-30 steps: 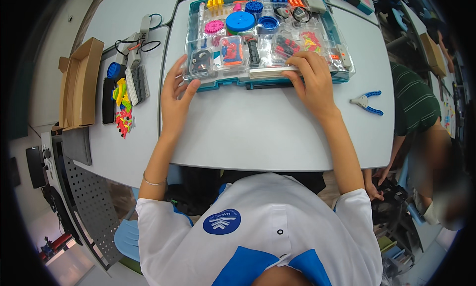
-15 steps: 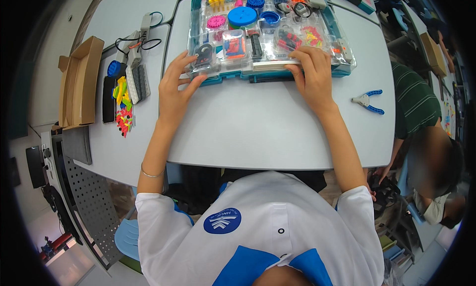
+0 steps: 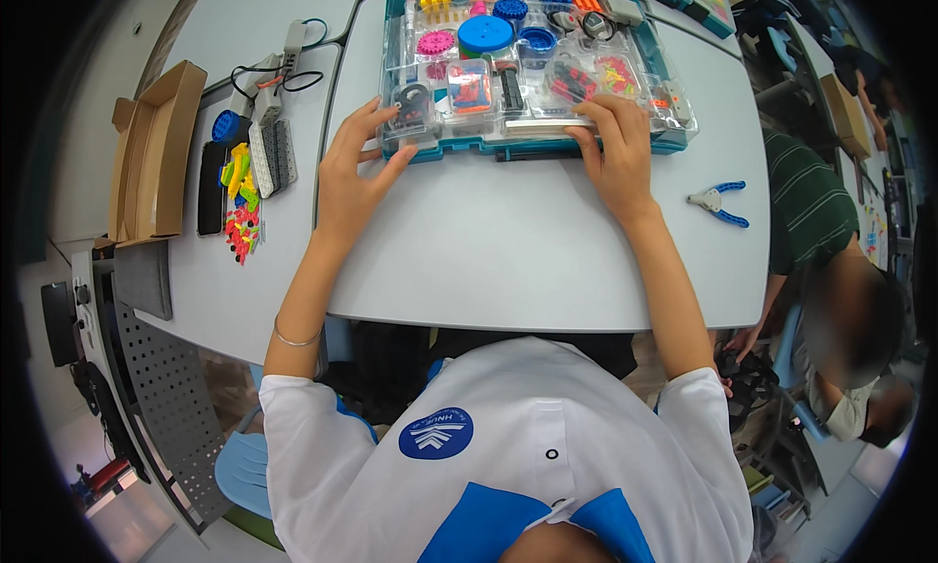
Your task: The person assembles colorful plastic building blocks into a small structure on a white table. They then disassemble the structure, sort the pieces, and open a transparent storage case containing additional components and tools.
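A teal storage case (image 3: 547, 147) lies at the far side of the table, with a clear plastic tray (image 3: 457, 130) of building parts set in its top. In the tray are a large blue wheel (image 3: 486, 35), a pink gear (image 3: 436, 42), a blue ring-shaped part (image 3: 536, 43) and several small bagged pieces. My left hand (image 3: 354, 177) grips the tray's near left corner, its fingers along the side and its thumb at the front. My right hand (image 3: 621, 158) holds the near edge right of the middle, fingers on top and thumb lower at the front.
Blue-handled pliers (image 3: 720, 204) lie to the right. On the left are an open cardboard box (image 3: 161, 158), grey blocks with cables (image 3: 266, 102), and a pile of yellow and pink pieces (image 3: 240, 216). A person in a green striped shirt (image 3: 806, 197) leans at the right.
The tray's near left corner has shifted slightly right and back, and more of the teal rim shows around it. Both hands keep their places on the tray. The view has moved a little.
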Tool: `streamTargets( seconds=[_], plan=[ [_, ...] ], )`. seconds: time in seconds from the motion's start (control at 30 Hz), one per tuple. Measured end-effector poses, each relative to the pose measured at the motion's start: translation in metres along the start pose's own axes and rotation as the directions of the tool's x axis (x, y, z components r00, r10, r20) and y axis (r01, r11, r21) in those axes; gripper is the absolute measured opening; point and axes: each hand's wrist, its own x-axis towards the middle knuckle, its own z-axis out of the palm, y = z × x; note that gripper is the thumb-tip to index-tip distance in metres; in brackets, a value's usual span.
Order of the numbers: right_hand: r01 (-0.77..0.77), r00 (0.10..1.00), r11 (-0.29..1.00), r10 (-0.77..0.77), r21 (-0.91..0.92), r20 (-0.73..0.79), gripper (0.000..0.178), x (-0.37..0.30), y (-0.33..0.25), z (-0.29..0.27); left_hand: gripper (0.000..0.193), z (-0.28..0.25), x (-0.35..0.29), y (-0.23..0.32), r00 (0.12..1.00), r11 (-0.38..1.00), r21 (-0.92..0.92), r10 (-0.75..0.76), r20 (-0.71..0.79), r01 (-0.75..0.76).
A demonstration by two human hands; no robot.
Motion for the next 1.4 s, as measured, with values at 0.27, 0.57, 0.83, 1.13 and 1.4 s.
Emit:
streamTargets(
  seconds=[0.27, 0.57, 0.83, 1.13, 1.4],
  plan=[
    [-0.017, 0.999, 0.999, 0.016, -0.033, -0.039, 0.025, 0.001, 0.001, 0.004, 0.048, 0.0, 0.0, 0.004, 0.998, 0.998, 0.053, 0.034, 0.056, -0.037],
    [-0.176, 0.98, 0.967, 0.155, 0.183, 0.123, 0.022, -0.006, 0.01, 0.001, 0.045, 0.004, -0.001, 0.002, 0.997, 0.991, 0.127, 0.045, 0.067, -0.053],
    [-0.138, 0.97, 0.988, 0.121, 0.07, 0.21, 0.031, -0.006, 0.003, 0.0, 0.05, 0.008, -0.005, 0.004, 0.995, 0.965, 0.245, 0.087, 0.053, -0.098],
    [-0.074, 0.989, 0.988, 0.055, 0.133, 0.136, 0.036, 0.001, -0.007, -0.011, 0.067, 0.036, -0.005, 0.037, 0.897, 0.8, 0.409, 0.416, 0.149, -0.439],
    [-0.039, 0.985, 0.991, 0.016, 0.131, 0.171, 0.025, -0.002, 0.001, -0.008, 0.065, 0.049, 0.005, 0.05, 0.852, 0.84, 0.248, 0.386, 0.352, -0.483]
  ],
)
